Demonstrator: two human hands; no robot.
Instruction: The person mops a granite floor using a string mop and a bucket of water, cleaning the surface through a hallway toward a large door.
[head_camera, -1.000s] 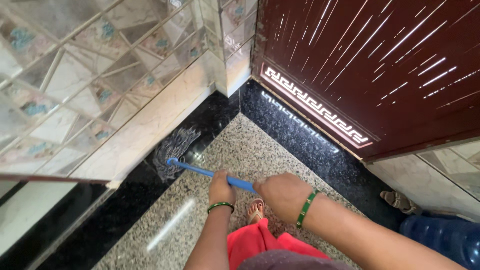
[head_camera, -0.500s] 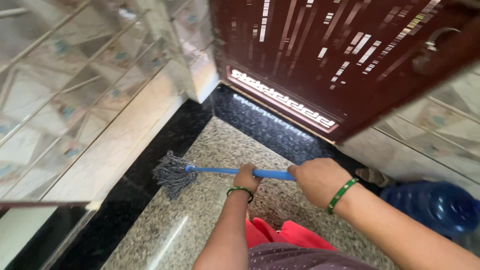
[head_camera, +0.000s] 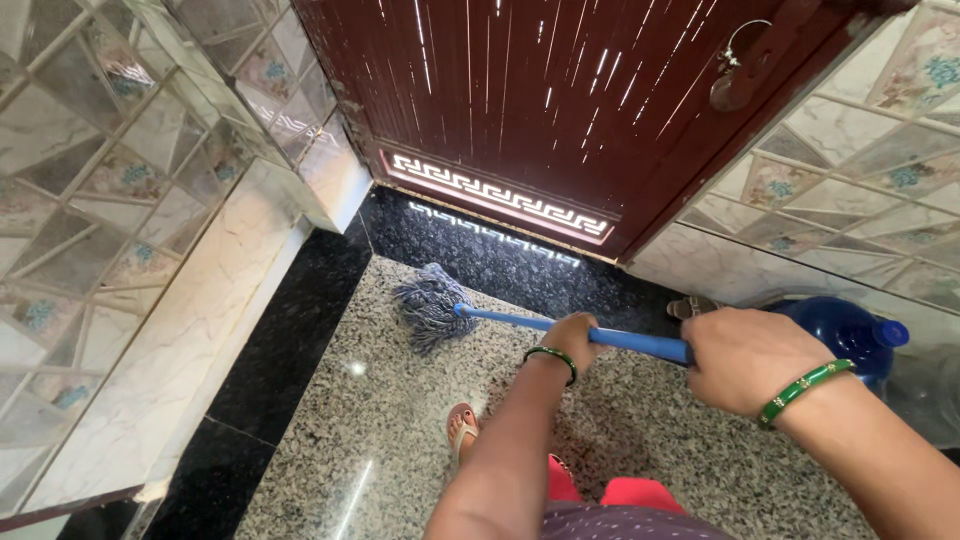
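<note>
On the speckled granite floor (head_camera: 640, 470) before a dark red door (head_camera: 560, 100), a blue-handled mop (head_camera: 560, 328) lies low, its grey string head (head_camera: 428, 303) resting near the black floor border. The left hand (head_camera: 572, 340) grips the handle midway, fingers curled tight around it. The right hand (head_camera: 745, 358) clasps the handle's upper end, fingers wrapped shut. Each wrist wears a green bangle. A blue water jug (head_camera: 845, 335) sits by the tiled wall (head_camera: 850, 200), just beyond the right hand.

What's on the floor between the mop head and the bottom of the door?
In the head view, nothing lies between the mop head and the door: only bare speckled floor and the black border strip.
</note>
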